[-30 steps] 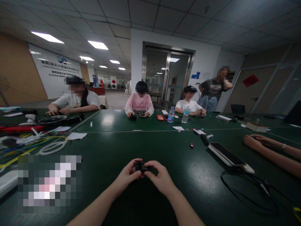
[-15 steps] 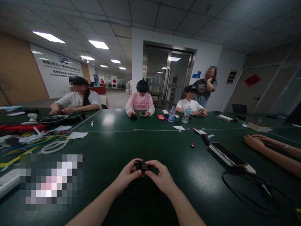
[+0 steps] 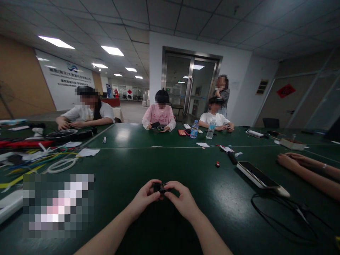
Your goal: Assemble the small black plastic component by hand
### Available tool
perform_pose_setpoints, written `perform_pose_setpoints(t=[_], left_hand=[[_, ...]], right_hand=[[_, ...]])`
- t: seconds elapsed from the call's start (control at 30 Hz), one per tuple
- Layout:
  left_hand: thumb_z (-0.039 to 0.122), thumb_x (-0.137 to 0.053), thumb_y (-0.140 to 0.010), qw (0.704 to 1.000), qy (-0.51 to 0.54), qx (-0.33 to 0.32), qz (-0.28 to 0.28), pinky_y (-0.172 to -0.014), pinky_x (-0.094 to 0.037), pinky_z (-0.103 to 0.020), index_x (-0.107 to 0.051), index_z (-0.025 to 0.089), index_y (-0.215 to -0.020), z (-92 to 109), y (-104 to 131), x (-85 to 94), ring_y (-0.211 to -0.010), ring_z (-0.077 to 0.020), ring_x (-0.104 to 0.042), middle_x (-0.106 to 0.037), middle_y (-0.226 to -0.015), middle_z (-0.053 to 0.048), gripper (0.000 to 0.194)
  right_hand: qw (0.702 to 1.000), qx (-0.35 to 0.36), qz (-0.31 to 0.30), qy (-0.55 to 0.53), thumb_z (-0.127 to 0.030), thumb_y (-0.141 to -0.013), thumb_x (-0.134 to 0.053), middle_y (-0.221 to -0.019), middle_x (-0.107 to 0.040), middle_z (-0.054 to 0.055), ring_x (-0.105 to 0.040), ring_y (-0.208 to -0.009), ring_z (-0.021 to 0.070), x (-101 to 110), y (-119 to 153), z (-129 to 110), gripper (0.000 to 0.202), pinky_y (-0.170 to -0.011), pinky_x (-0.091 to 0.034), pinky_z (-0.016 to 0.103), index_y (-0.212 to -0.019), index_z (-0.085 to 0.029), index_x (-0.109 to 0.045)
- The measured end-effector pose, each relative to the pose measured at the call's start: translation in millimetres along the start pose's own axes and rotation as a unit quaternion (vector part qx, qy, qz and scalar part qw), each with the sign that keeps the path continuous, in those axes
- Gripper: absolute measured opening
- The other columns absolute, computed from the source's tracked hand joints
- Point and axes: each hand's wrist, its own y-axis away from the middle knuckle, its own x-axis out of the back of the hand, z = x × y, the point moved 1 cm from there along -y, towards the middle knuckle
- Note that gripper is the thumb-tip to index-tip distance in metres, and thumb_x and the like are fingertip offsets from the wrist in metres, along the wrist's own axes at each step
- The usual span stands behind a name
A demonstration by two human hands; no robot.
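Observation:
Between my two hands is a small black object (image 3: 159, 187), too dark and small to name, held above the green table (image 3: 127, 170). My left hand (image 3: 147, 194) is closed on its left side, thumb in front and fingers behind. At its right side, my right hand (image 3: 180, 194) pinches it between thumb and curled fingers. The fingertips hide much of the object, and the two hands nearly meet around it.
A white device with a dark screen (image 3: 257, 174) and a black cable (image 3: 281, 212) lie to the right. Another person's hands (image 3: 290, 159) rest beyond them. Tangled cables (image 3: 45, 156) cover the left side. Two water bottles (image 3: 194, 129) stand farther back. Several people sit around the table.
My hands stay in place, with the black object turned slightly between the fingers. Across the table, a person in pink has raised a dark item, and the standing person has shifted left.

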Motion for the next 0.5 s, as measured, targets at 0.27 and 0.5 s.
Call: perform_pose_setpoints(t=[0.27, 0.5], left_hand=[[0.027, -0.063, -0.074, 1.0, -0.001, -0.003, 0.009, -0.072, -0.044, -0.033, -0.049, 0.02, -0.11, -3.2, -0.2, 2.3, -0.08, -0.02, -0.063, -0.066, -0.088, -0.004, 0.038], [0.025, -0.065, -0.073, 1.0, 0.004, -0.003, 0.001, -0.071, -0.044, -0.032, -0.053, 0.018, -0.103, 0.2, 0.4, -0.3, -0.078, -0.0194, -0.063, -0.065, -0.085, -0.004, 0.033]], right_hand=[[1.0, -0.017, 0.0, 0.015, -0.017, -0.077, -0.058, -0.097, -0.064, -0.001, -0.057, -0.096, 0.0175, 0.2, 0.3, -3.4, 0.02, -0.087, -0.044, 0.034, -0.094, -0.026, -0.062], [1.0, 0.004, -0.001, 0.004, -0.016, -0.077, -0.057, -0.097, -0.063, 0.0, -0.058, -0.095, 0.0165, 0.5, -0.4, -1.2, 0.018, -0.087, -0.045, 0.032, -0.09, -0.026, -0.063]])
